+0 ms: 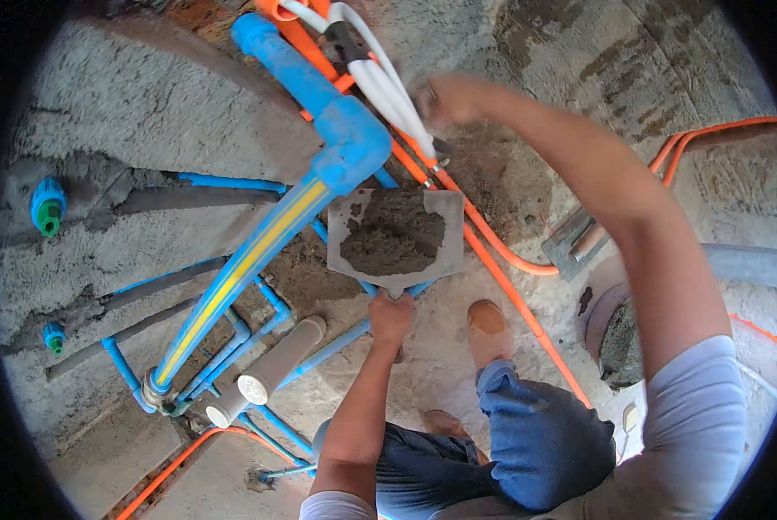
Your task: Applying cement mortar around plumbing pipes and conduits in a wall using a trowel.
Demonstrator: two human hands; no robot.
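"Near the middle of the view there's a squarish grey mortar plate with a handle, loaded with a heap of dark mortar. Who's got it?"

"The left hand, fingers wrapped round the handle at the plate's near edge. Pretty solid grip from what I can see."

"And the right hand? Looks like a smear to me lol."

"Yeah, motion blur. It's up past the plate, arm stretched out, just beside those white tubes. Can't tell if the fingers are holding something or not, so I won't call it."

"Fair. What's that flat thing over by the right arm?"

"Steel trowel, lying next to the loop in the orange conduit. A bit nearer the person there's a round bucket with more of the grey stuff in it, partly covered by the arm."

"Busy plumbing on the left, too."

"Yep, a chunky blue elbow on a blue pipe with a yellow stripe, plus two green-tipped fittings poking out of the rough wall. There's also a pale pipe with a white end, lower down near the left forearm."
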